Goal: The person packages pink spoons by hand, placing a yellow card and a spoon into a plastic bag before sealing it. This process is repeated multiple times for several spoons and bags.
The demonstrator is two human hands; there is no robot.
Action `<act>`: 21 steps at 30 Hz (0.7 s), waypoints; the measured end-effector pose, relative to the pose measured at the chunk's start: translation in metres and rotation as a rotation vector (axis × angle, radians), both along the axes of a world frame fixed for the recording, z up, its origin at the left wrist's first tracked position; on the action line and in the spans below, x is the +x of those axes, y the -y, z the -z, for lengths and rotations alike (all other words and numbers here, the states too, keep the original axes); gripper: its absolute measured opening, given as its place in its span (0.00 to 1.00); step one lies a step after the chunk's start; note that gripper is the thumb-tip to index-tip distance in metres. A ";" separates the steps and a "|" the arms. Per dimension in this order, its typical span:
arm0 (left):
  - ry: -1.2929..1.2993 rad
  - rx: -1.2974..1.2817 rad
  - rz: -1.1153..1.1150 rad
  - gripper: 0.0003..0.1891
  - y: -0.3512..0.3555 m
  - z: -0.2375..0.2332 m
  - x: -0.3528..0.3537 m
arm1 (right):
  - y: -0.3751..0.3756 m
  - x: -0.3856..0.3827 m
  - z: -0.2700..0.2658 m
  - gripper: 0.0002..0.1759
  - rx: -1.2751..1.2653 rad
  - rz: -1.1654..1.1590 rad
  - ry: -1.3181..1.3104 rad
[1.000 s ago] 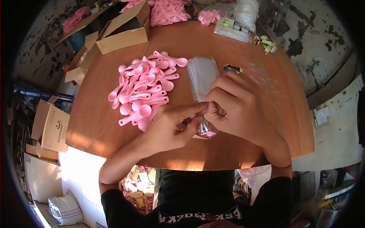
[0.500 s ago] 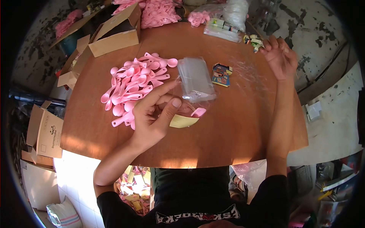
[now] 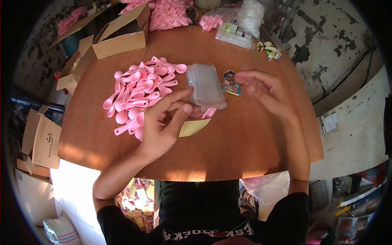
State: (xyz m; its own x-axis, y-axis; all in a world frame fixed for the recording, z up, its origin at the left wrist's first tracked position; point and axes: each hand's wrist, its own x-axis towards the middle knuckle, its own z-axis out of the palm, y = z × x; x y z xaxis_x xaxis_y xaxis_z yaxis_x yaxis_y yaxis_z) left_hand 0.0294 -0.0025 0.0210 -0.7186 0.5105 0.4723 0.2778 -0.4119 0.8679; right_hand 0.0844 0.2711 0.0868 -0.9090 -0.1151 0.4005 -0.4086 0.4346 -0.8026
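My left hand (image 3: 161, 124) is closed, thumb against fingers, on a small clear plastic bag. A yellow card (image 3: 194, 128) and a pink spoon (image 3: 209, 113) show at the bag's right end. My right hand (image 3: 267, 93), slightly blurred, hovers just right of a small stack of blue printed cards (image 3: 231, 85); its fingers are apart and nothing shows in them. Between the hands, farther back, lies a stack of clear plastic bags (image 3: 206, 83). A heap of pink spoons (image 3: 136, 87) spreads beyond and left of my left hand.
An open cardboard box (image 3: 122, 43) stands at the table's back left. Big bags of pink spoons (image 3: 169, 16) sit along the far edge, with packs of clear bags (image 3: 234, 38) and a small pile of crumpled scraps (image 3: 270, 50) to their right. Filled packets (image 3: 139, 198) lie below the table.
My right hand has come from the table's far right inward and nearer, to beside the blue cards. My left hand keeps its hold on the bag. The view has shifted slightly.
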 end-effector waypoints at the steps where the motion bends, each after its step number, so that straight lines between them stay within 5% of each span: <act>1: -0.013 0.018 0.015 0.18 0.000 0.001 -0.001 | 0.017 0.004 -0.003 0.18 -0.068 -0.097 0.042; 6: -0.153 0.080 0.068 0.23 0.005 0.006 -0.005 | 0.068 0.012 -0.003 0.16 -0.076 -0.203 0.272; 9: -0.263 0.149 0.033 0.32 0.004 0.003 -0.007 | 0.082 0.018 -0.023 0.10 -0.012 -0.066 0.014; 11: -0.307 0.197 -0.011 0.37 0.003 0.001 -0.012 | 0.090 0.022 -0.031 0.08 -0.188 0.161 -0.258; 13: -0.324 0.115 -0.040 0.43 0.002 0.001 -0.015 | 0.080 0.007 -0.019 0.07 0.028 0.096 -0.342; 17: -0.280 -0.133 0.032 0.41 -0.004 0.007 -0.011 | 0.077 0.003 -0.007 0.05 0.107 0.021 -0.202; 19: -0.289 -0.200 -0.023 0.35 -0.005 0.004 -0.004 | 0.079 0.005 -0.002 0.07 -0.116 -0.001 -0.024; 21: 0.030 -0.231 0.125 0.30 -0.007 0.008 -0.003 | 0.080 0.008 0.003 0.09 -0.215 0.025 0.073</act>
